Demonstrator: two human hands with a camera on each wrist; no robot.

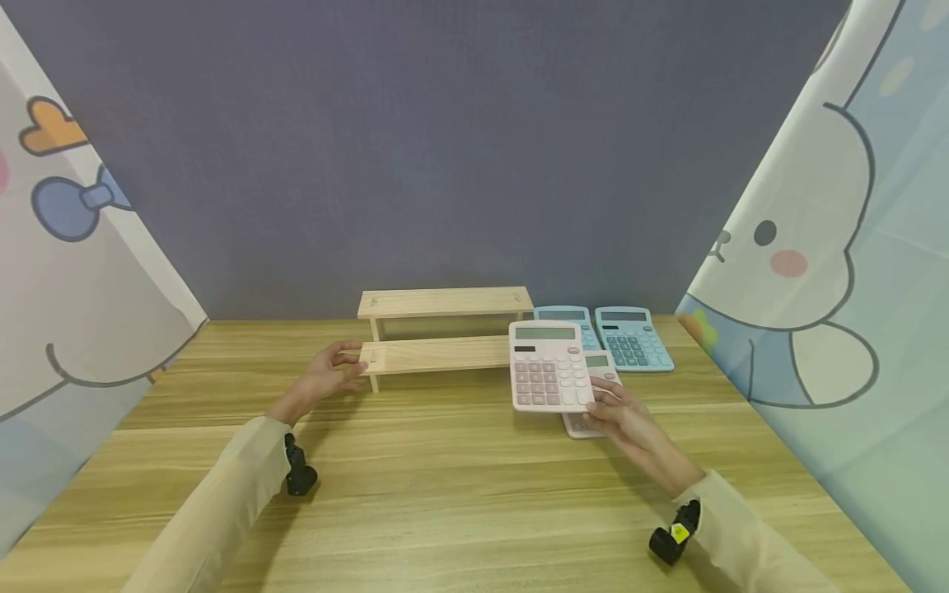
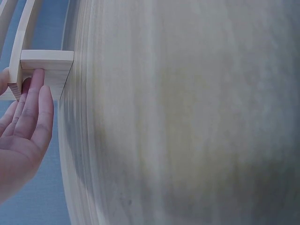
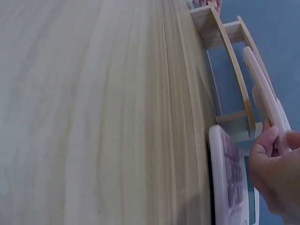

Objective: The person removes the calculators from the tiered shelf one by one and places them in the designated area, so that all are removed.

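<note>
My right hand (image 1: 628, 420) pinches the lower right corner of a pink calculator (image 1: 547, 346), holding it up in front of the right end of a two-tier wooden shelf (image 1: 437, 354). The right wrist view shows the held calculator (image 3: 265, 91) edge-on, thumb on one face and fingers on the other. My left hand (image 1: 329, 377) grips the left end of the shelf's lower board. In the left wrist view the thumb is at one face of that board (image 2: 18, 51), with the fingers (image 2: 30, 110) on its underside.
A second pink calculator (image 1: 582, 424) lies on the wooden table (image 1: 445, 494), partly covered by the held one. Behind it, right of the shelf, lie two blue calculators, one partly hidden (image 1: 589, 336) and one in full sight (image 1: 633, 342). A dark wall (image 1: 445, 165) rises at the back.
</note>
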